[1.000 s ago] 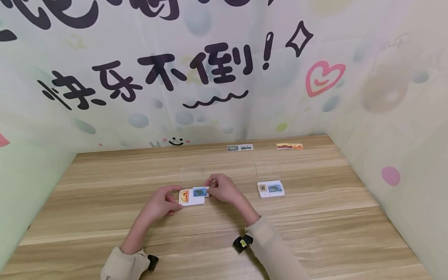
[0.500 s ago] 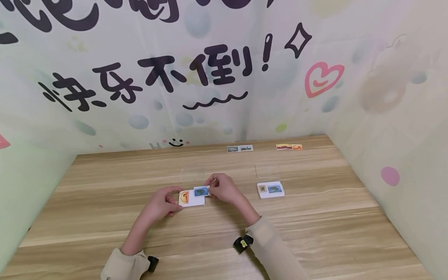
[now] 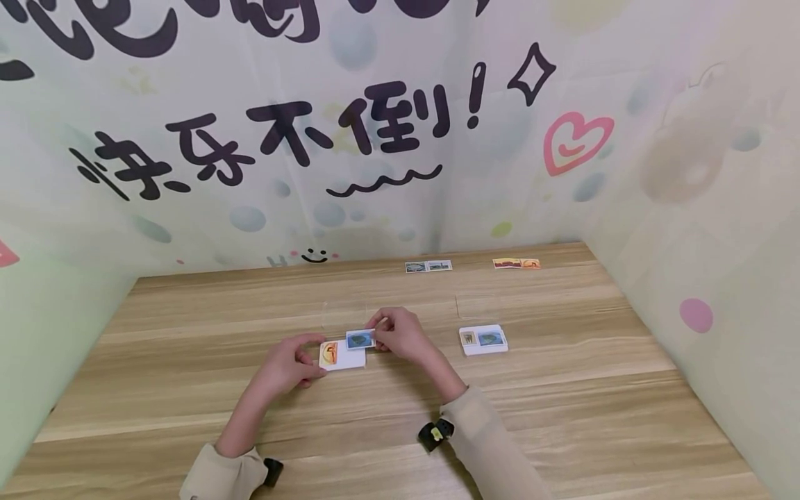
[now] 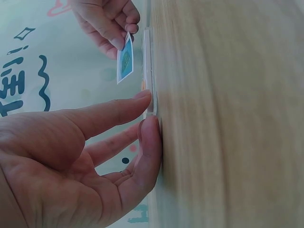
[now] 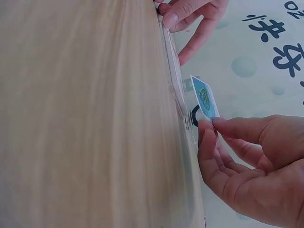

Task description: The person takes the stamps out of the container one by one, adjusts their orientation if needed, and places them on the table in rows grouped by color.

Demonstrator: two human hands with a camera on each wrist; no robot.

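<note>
My right hand pinches a small blue stamp with a white border by its right edge. The stamp is tilted, overlapping the upper right of a white card in a flat clear case. On that card's left side lies an orange stamp. My left hand holds the case's left end between thumb and fingers. In the left wrist view, the thumb is right at the case's edge. A gap shows between the blue stamp and the case in the right wrist view.
To the right lies a second white card bearing a brown stamp and a blue stamp. Behind the cards are two clear plastic lids. Grey stamps and red-orange stamps lie near the printed backdrop.
My right hand has lifted the blue stamp very slightly toward the back. The left hand keeps its place on the case.
</note>
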